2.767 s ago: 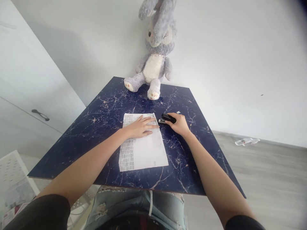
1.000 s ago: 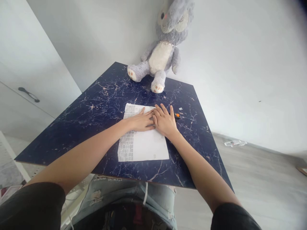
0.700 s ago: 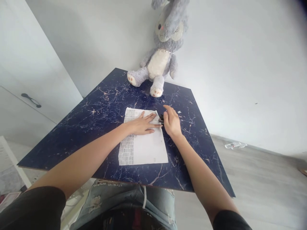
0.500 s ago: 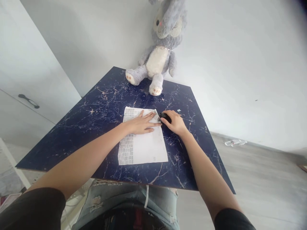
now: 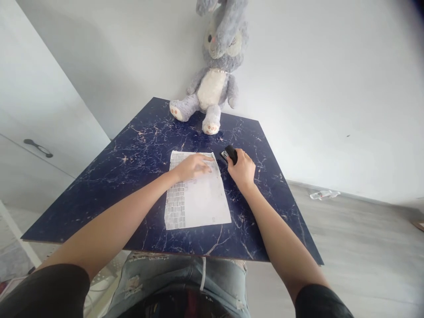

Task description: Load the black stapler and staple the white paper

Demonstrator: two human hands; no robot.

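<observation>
Stapler (image 5: pixel 232 153), black with a bright metal front end, sits just right of the paper's top right corner, apart from it. Front end points toward the sheet. Can't tell if it rests on the table or is slightly lifted.

Right hand (image 5: pixel 244 168) grips the stapler, thumb on the near side, fingers wrapped over the far side.

Paper (image 5: pixel 207 201) lies flat on the table, printed rows of small text down its left strip, mostly white elsewhere. Left hand (image 5: pixel 192 168) is over its upper part, not gripping anything, fingers loosely bent and slightly blurred. Can't tell if the fingertips touch the sheet.

Table (image 5: pixel 132 170): dark blue, marble-veined. Grey plush rabbit (image 5: pixel 212 88) sits at the far edge, near the wall (image 5: pixel 314 79). White cabinet with dark handle (image 5: pixel 38 148) on the left. Clear plastic packaging (image 5: pixel 324 194) on the floor (image 5: pixel 357 247), right.
</observation>
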